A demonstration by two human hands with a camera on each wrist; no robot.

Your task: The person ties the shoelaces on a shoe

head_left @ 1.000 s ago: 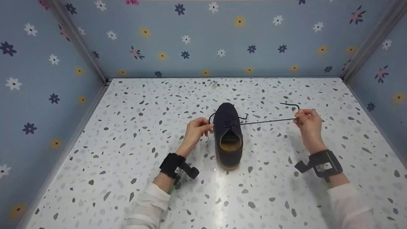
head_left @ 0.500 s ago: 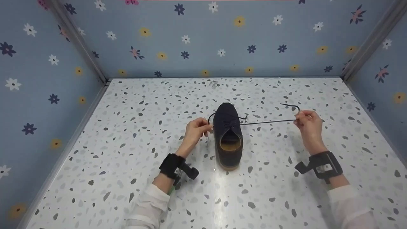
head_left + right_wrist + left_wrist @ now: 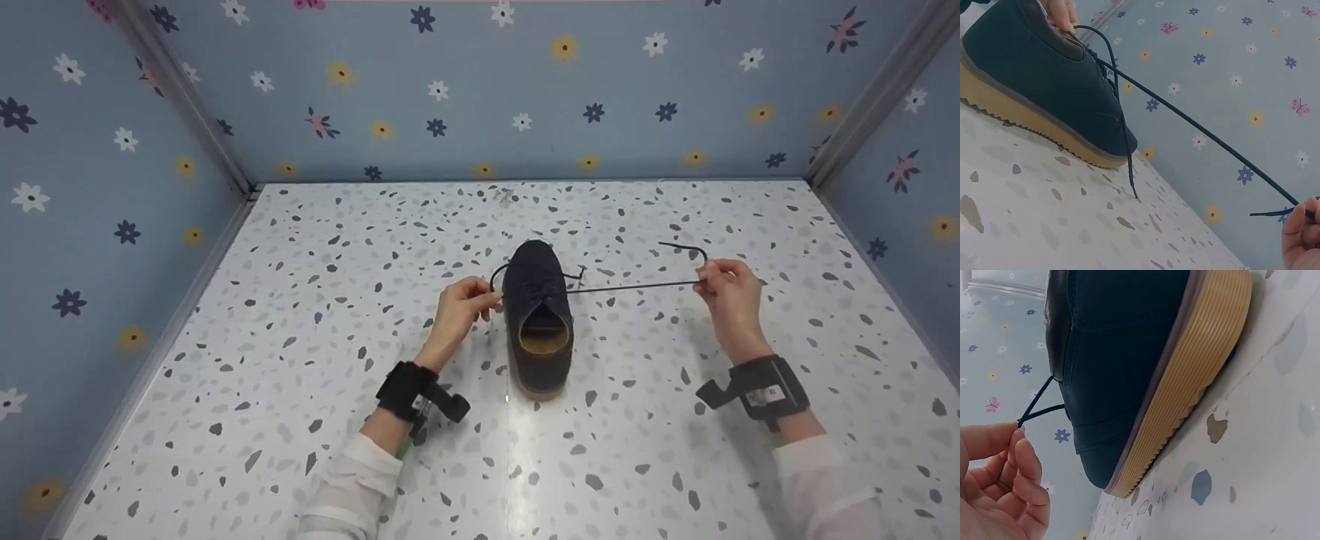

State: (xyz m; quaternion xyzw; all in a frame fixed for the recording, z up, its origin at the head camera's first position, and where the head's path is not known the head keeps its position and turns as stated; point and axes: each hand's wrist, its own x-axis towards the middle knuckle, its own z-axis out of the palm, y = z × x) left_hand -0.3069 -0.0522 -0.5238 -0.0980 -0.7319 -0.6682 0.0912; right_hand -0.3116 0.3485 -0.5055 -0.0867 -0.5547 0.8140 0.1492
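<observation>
A dark navy lace-up shoe (image 3: 534, 259) with a ribbed tan sole (image 3: 1207, 343) stands upright on the speckled surface, toe pointing away. Close to its left side, my left hand (image 3: 463, 304) pinches a dark shoelace (image 3: 1033, 400) between thumb and forefinger. That lace crosses over the toe, and its loose end hangs down the shoe's right side in the right wrist view. Farther right, my right hand (image 3: 729, 300) pinches the other shoelace (image 3: 1202, 128), which runs taut from the eyelets. A short bent tail of it sticks out beyond the fingers.
White terrazzo-patterned tabletop (image 3: 360, 420) lies beneath the shoe and both arms. Blue flowered panels rise behind (image 3: 480, 90) and along both sides, joined by grey corner posts. Each wrist wears a black strap (image 3: 409, 390) with a small camera mount.
</observation>
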